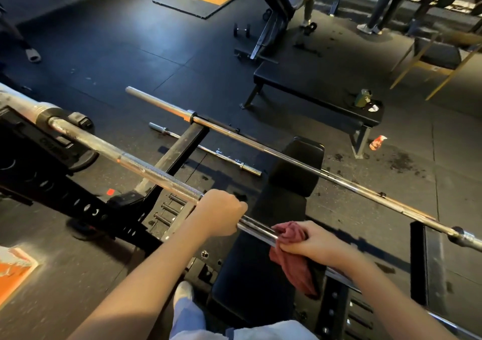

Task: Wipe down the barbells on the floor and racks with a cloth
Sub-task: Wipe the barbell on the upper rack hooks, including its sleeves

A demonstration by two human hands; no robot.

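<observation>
Two bare hands work the knurled chrome barbell (146, 170) lying on the black steel rack (86, 207). The left hand (221, 213) curls its fingers round the shaft, probably to stop it rolling. The right hand (310, 241) closes its fingers over the dark red cloth (289, 232), folded around the steel for wiping.

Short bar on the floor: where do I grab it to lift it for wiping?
Take the short bar by its bare shaft between the rack leg and the end sleeve, from above, fingers across it. It lies flat on the floor, and the leg crosses over its other stretch, so that side looks blocked.
</observation>
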